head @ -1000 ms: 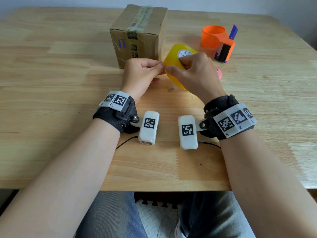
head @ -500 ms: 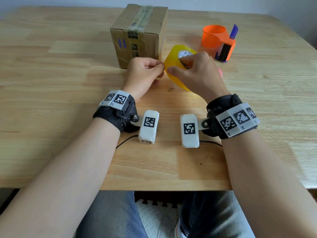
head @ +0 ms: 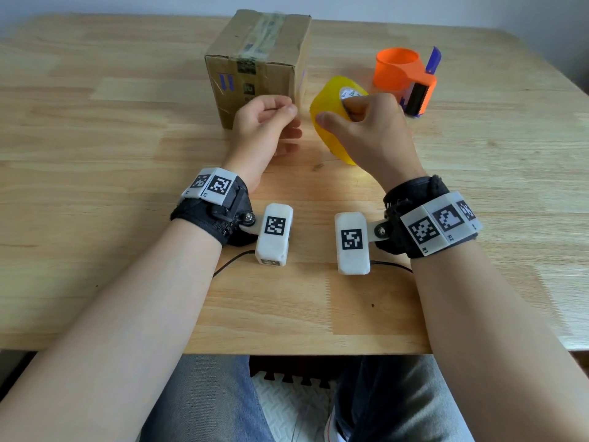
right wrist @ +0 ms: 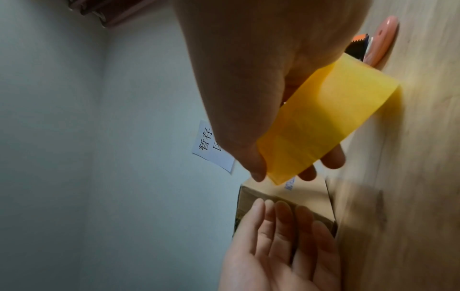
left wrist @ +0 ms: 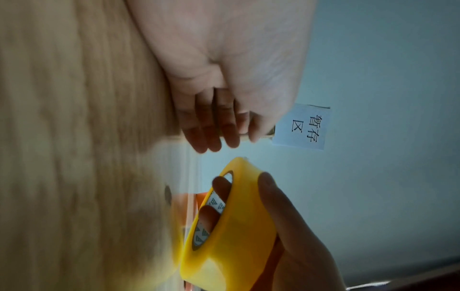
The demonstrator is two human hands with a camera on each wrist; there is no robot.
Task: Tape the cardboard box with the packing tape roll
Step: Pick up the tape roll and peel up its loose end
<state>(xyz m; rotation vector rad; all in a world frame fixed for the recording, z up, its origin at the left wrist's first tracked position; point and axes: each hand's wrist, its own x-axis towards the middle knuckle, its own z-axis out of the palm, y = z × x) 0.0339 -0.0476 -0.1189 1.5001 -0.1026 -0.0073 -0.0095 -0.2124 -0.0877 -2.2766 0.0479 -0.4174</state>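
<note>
A taped brown cardboard box [head: 255, 68] stands on the wooden table [head: 95, 154] at the back centre. Just right of it, my right hand [head: 366, 129] grips the yellow packing tape roll [head: 328, 122], with the thumb on the outer face and fingers inside the core [left wrist: 219, 200]. The roll [right wrist: 323, 122] is held tilted just above the table. My left hand [head: 271, 122] hovers in front of the box, a small gap left of the roll. Its fingers [right wrist: 281, 222] are relaxed and hold nothing; no loose tape end shows between the hands.
An orange tape dispenser [head: 404, 78] with a blue-handled tool [head: 433, 59] behind it sits right of the roll. A pink object [right wrist: 383, 39] lies by the dispenser. A paper label [left wrist: 303, 128] hangs on the wall behind.
My left hand's fingertips were at the roll's left edge; they have come off it and moved slightly left, leaving a gap. The right hand keeps its grip on the roll.
</note>
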